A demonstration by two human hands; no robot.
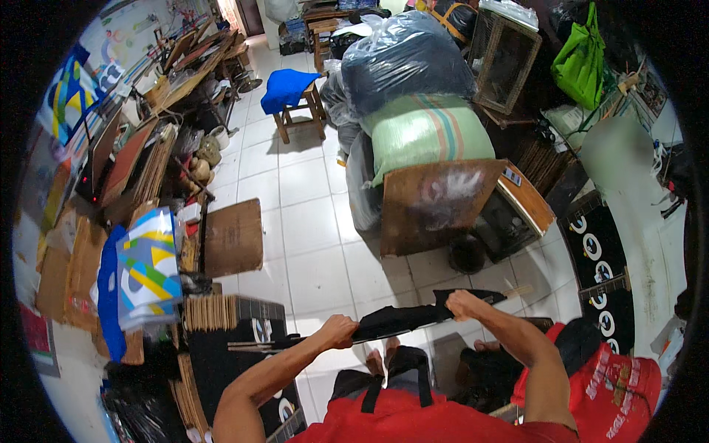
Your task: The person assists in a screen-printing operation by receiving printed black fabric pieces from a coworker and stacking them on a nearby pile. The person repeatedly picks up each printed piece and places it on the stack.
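A length of black cloth (pixel 402 320) is stretched across in front of me at about waist height, bunched lengthwise and slightly higher on the right. My left hand (pixel 338 331) is closed round its left part, and my right hand (pixel 464 304) grips it towards the right end. Thin light wooden sticks (pixel 251 345) stick out past my left hand; more slender tips show beyond the cloth's right end. How the sticks run inside the cloth is hidden. Below the cloth, my bare feet show on the white tiles.
At left, a stack of board-edged black panels (pixel 214 314) stands near my left forearm. More black panels with white rings (pixel 602 258) lean at right. A brown board (pixel 443 207) rests against a green sack (pixel 428 136) ahead. A red printed garment (pixel 613 384) is at lower right.
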